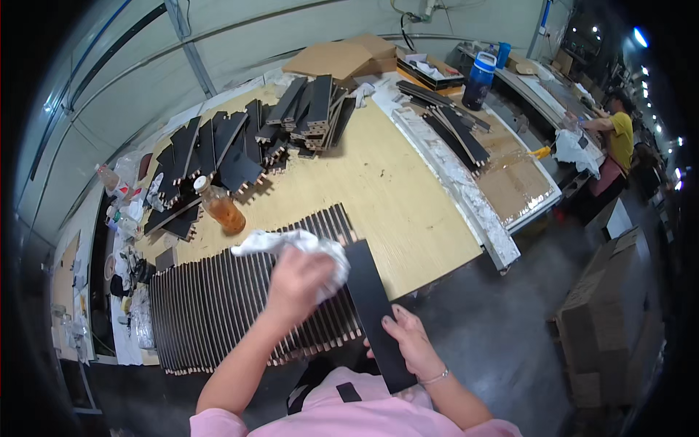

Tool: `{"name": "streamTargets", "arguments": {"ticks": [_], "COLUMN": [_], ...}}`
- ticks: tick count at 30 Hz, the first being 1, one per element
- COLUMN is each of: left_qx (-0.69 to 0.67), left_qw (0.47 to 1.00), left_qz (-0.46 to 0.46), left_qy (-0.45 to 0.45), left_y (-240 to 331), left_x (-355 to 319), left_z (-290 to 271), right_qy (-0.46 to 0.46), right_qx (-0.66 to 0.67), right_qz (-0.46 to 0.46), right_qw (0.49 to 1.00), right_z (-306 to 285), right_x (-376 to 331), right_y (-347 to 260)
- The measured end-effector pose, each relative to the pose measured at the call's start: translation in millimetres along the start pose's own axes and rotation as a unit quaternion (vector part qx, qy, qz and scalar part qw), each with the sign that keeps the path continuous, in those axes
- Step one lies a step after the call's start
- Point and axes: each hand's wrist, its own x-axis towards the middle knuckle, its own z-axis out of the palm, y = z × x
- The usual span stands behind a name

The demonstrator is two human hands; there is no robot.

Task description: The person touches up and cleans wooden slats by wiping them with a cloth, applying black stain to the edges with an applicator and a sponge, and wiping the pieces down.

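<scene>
Left hand [295, 282] clutches a bunched white cloth [336, 264]; right hand [411, 341] grips the black board [380, 320] from beneath, at the right end of a row of strips [218, 313]. With just 1 hand holding, hard rubbing could twist the board loose and knock the row askew.

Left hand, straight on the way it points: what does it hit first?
Past the white cloth in its own grip, the left hand would probably meet the far part of the row of dark slats; if it's higher than it looks, it may pass over them.
</scene>
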Motion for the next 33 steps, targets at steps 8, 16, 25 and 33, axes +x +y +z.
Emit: {"name": "streamTargets", "arguments": {"ticks": [8,16,25,33], "left_qx": [-0.238,-0.352,-0.141,-0.523], "left_qw": [0.961,0.873,0.937,0.721], "left_qz": [-0.078,-0.295,0.076,-0.454], "left_qy": [-0.115,-0.164,-0.31,0.024], "left_y": [98,38,127,48], "left_x": [39,-95,-27,-26], "left_z": [28,9,30,-19], "right_qy": [0.045,0.095,0.098,0.13], "right_qx": [0.08,0.133,0.187,0.116], "right_qz": [-0.121,-0.164,-0.189,-0.099], "right_qw": [0.988,0.973,0.959,0.98], "right_z": [-29,-44,-31,-69], "right_x": [77,91,112,127], "right_y": [-21,-72,-56,-35]}}
